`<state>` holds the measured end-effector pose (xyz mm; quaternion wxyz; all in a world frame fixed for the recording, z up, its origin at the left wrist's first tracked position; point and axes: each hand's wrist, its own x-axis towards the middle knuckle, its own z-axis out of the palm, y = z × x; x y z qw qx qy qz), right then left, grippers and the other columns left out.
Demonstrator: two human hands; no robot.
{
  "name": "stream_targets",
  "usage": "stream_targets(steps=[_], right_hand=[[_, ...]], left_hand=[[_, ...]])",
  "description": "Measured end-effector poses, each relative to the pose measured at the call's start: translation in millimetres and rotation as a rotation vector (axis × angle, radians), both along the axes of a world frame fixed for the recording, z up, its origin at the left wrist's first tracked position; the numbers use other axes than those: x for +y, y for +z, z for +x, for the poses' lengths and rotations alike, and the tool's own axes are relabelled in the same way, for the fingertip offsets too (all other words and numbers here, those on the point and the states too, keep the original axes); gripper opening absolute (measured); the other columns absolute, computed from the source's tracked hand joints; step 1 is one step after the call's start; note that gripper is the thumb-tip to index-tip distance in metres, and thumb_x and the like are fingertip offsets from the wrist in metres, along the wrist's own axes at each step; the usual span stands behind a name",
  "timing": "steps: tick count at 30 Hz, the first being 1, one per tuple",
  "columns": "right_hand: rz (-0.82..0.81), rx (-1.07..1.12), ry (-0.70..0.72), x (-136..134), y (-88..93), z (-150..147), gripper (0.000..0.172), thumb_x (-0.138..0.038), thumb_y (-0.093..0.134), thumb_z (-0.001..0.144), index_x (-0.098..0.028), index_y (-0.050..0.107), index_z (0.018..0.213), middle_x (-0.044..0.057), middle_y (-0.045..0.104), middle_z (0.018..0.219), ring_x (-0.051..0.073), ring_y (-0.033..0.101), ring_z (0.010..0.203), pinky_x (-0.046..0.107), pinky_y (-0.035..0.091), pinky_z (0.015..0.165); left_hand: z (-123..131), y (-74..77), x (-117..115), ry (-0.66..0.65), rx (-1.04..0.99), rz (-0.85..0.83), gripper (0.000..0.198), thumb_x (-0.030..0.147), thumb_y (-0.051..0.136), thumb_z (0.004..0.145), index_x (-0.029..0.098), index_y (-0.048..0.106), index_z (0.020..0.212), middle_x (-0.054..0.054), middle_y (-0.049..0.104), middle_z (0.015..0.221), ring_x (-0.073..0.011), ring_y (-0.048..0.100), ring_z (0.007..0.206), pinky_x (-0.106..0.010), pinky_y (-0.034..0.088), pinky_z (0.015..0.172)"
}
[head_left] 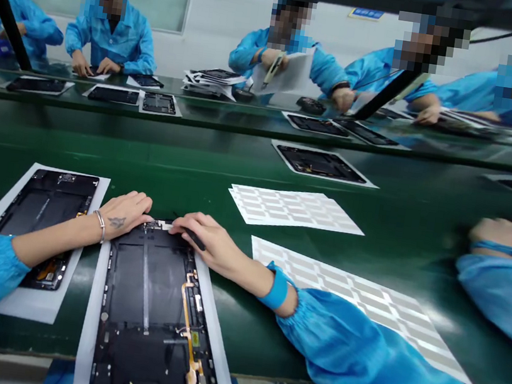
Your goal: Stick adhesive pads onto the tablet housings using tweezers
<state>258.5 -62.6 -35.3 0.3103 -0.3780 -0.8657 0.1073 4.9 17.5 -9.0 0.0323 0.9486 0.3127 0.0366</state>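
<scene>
An open black tablet chassis [148, 310] lies on a white sheet right in front of me, with a gold flex cable down its middle. My left hand [125, 215] rests at the chassis's top left corner, fingers curled and pressing down. My right hand [204, 239] sits at the top right corner, closed around a thin black tool [193, 238] whose tip points at the top edge. A second open chassis [46, 213] lies on its own sheet to the left, partly under my left forearm.
Two white sheets of small pads [294, 208] [365, 299] lie on the green belt [194, 158] to my right. Another chassis [320, 163] sits farther back. A neighbour's blue sleeve and hand [509, 253] reach in at right. Several workers in blue sit across the belt.
</scene>
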Motion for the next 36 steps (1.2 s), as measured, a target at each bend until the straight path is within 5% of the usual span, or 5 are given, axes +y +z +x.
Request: stream_targets(steps=[10, 16, 21, 29, 36], right_hand=[[-0.039, 0.557, -0.423, 27, 8.3, 26, 0.036, -0.050, 0.036, 0.103, -0.022, 0.059, 0.105, 0.004, 0.076, 0.076, 0.022, 0.068, 0.079, 0.037, 0.047, 0.082], [-0.105, 0.669, -0.454, 36, 5.0, 32, 0.052, -0.068, 0.038, 0.096, -0.021, 0.059, 0.103, 0.006, 0.077, 0.075, 0.025, 0.070, 0.082, 0.040, 0.050, 0.084], [-0.118, 0.816, -0.376, 37, 2.8, 32, 0.050, -0.069, 0.046, 0.092, -0.022, 0.057, 0.106, 0.009, 0.079, 0.086, 0.025, 0.073, 0.081, 0.040, 0.055, 0.078], [-0.145, 0.857, -0.376, 49, -7.7, 35, 0.052, -0.070, 0.050, 0.090, -0.021, 0.060, 0.103, 0.013, 0.079, 0.091, 0.027, 0.075, 0.083, 0.043, 0.060, 0.076], [-0.067, 0.642, -0.418, 55, -8.3, 42, 0.040, -0.056, 0.040, 0.099, -0.021, 0.060, 0.105, 0.013, 0.079, 0.095, 0.025, 0.077, 0.083, 0.037, 0.060, 0.074]], left_hand=[[1, 16.5, -14, 0.123, 0.061, -0.084, 0.017, 0.026, 0.040, 0.100, 0.018, 0.049, 0.088, -0.010, 0.054, 0.099, -0.0240, 0.054, 0.089, -0.037, 0.046, 0.079], [-8, 22.1, -15, 0.145, 0.002, -0.341, 0.017, 0.035, 0.052, 0.097, 0.018, 0.057, 0.093, 0.001, 0.062, 0.075, -0.0153, 0.060, 0.071, -0.023, 0.044, 0.066], [-26, 40.4, 32, 0.235, -0.128, -0.408, 0.027, 0.038, 0.066, 0.093, 0.012, 0.065, 0.085, 0.003, 0.061, 0.069, -0.0115, 0.059, 0.065, -0.020, 0.047, 0.062], [-70, 97.3, 133, 0.780, -0.445, -0.060, 0.037, 0.038, 0.063, 0.098, 0.014, 0.060, 0.126, -0.008, 0.061, 0.125, -0.0261, 0.063, 0.108, -0.044, 0.057, 0.091], [-94, 100.3, 147, 0.985, -0.365, 0.225, 0.040, 0.037, 0.062, 0.099, 0.016, 0.056, 0.132, -0.011, 0.057, 0.133, -0.0258, 0.060, 0.115, -0.048, 0.053, 0.097]])
